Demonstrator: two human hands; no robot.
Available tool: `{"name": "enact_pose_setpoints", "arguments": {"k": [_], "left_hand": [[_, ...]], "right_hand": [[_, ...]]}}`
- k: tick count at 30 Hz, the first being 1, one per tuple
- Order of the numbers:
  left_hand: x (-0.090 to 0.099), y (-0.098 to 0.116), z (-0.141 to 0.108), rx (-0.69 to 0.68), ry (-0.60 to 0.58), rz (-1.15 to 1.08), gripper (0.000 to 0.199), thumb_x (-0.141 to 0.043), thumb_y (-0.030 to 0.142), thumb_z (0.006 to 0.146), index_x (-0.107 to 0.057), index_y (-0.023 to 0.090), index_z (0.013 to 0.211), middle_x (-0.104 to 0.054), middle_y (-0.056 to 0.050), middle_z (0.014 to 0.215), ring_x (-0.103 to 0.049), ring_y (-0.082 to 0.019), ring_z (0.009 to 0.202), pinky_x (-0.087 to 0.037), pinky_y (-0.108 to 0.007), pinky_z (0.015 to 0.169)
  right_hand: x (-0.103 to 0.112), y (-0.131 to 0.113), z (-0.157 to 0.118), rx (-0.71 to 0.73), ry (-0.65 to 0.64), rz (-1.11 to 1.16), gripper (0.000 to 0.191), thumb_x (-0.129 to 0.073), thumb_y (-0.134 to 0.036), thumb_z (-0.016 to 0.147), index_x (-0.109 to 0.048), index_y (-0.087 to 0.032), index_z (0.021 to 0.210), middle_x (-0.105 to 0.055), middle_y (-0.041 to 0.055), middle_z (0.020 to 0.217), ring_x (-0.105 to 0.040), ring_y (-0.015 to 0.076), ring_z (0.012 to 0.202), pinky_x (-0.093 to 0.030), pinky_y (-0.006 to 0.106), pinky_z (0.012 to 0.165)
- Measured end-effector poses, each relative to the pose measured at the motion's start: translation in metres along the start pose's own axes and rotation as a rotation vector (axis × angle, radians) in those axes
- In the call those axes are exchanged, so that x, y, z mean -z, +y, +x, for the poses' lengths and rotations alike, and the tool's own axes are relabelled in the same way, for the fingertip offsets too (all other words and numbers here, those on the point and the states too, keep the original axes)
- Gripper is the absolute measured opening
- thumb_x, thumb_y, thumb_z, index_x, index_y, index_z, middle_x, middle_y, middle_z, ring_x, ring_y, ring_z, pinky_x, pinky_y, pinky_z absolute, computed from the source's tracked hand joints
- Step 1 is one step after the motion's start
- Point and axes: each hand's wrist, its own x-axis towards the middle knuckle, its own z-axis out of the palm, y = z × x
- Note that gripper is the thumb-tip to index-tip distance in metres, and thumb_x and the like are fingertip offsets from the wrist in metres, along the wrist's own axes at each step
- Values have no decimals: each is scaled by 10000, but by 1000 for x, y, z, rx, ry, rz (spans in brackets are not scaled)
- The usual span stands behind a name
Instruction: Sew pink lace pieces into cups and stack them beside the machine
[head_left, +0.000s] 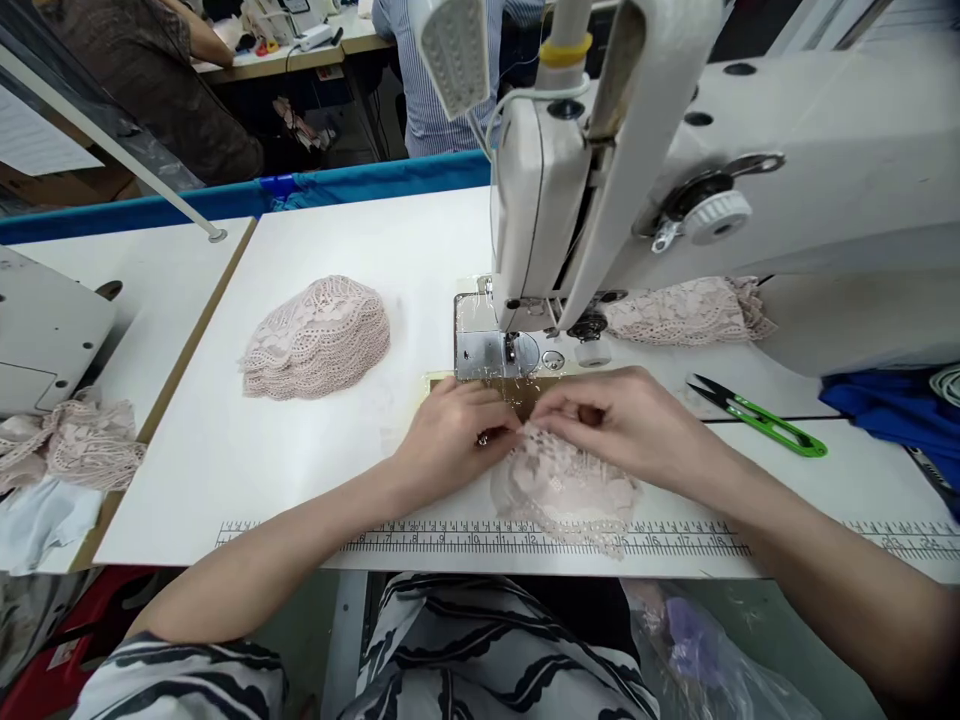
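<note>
Both hands meet just in front of the sewing machine's metal plate (487, 352). My left hand (459, 432) pinches the top edge of a pale pink lace piece (574, 485) between thumb and fingers. From the other side, my right hand (604, 418) grips the same edge, its fingertips close to the left ones. The lace hangs down flat over the printed ruler (450, 540) at the table's front. Above the hands is the needle area of the white sewing machine (525, 210). A stack of pink lace pieces (319, 338) lies to the left.
Green thread snips (776, 420) lie at the right, near blue fabric (870, 410). More lace (690, 312) sits behind the needle, under the machine arm. Another machine (49, 330) and a lace bundle (90, 440) are at far left. Two people (442, 80) are beyond the table.
</note>
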Motion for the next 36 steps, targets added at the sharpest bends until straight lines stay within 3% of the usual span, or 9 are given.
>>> {"name": "enact_pose_setpoints", "arguments": {"k": [2, 4, 8, 11, 15, 20, 24, 30, 36], "left_hand": [[-6, -8, 0, -16, 106, 241, 53, -700, 242, 901, -697, 193, 919, -704, -12, 873, -607, -189, 830, -402, -335, 727], [-10, -13, 0, -42, 171, 374, 194, -715, 277, 894, -674, 176, 1055, -707, -36, 958, -609, -210, 876, -400, -348, 729], [-11, -12, -3, -277, 283, 554, 162, -672, 193, 922, -666, 184, 1083, -738, -25, 1071, -621, -208, 945, -411, -365, 782], [-12, -7, -7, -385, 265, 644, 162, -618, 105, 941, -670, 177, 1077, -748, -8, 1138, -636, -195, 1009, -417, -375, 836], [-13, -3, -10, -343, 206, 687, 185, -578, 142, 974, -658, 169, 1139, -732, -33, 1197, -637, -211, 1093, -416, -390, 834], [-11, -9, -3, -308, 192, 637, 196, -557, 137, 977, -674, 162, 1132, -724, -31, 1218, -635, -223, 1147, -395, -400, 832], [-8, -12, 3, -230, 165, 634, 218, -534, 153, 990, -685, 185, 1143, -707, -18, 1252, -626, -219, 1170, -387, -410, 836], [-8, -7, 0, -228, 173, 733, 268, -526, 188, 1009, -635, 193, 1254, -684, -16, 1290, -618, -210, 1176, -384, -410, 858], [-9, -10, 1, -225, 189, 755, 245, -544, 217, 1011, -655, 191, 1228, -699, -17, 1270, -608, -217, 1187, -380, -412, 860]], "right_hand": [[-13, 13, 5, 35, 109, -157, 158, -619, -208, 919, -775, -229, 915, -776, 4, 847, -707, 165, 713, -523, 275, 592], [-24, 24, 9, 44, 159, -222, 198, -586, -208, 941, -780, -236, 964, -783, 5, 907, -717, 172, 732, -539, 294, 623], [-32, 34, 14, -3, 179, -261, 208, -587, -257, 956, -781, -249, 1031, -772, 13, 872, -708, 173, 725, -535, 293, 624], [-32, 38, 17, -16, 189, -272, 206, -592, -297, 965, -779, -248, 1038, -758, 26, 882, -696, 178, 753, -521, 293, 634], [-28, 40, 15, 20, 260, -442, 216, -601, -338, 967, -781, -221, 987, -751, 45, 923, -659, 169, 692, -452, 295, 568], [-24, 24, 3, 313, 410, -639, 194, -585, -231, 970, -773, -189, 995, -783, 39, 956, -678, 188, 762, -467, 330, 630], [-30, 18, 1, 257, 337, -768, 276, -542, -273, 1002, -729, -141, 1157, -776, 53, 1066, -690, 228, 904, -478, 384, 770], [-34, 27, 5, 131, 219, -870, 366, -448, -322, 1044, -712, -117, 1193, -756, 74, 1127, -633, 263, 1142, -408, 412, 962], [-33, 32, 9, 114, 193, -884, 380, -431, -301, 1044, -662, -116, 1283, -725, 84, 1211, -614, 272, 1169, -351, 427, 1048]]}}
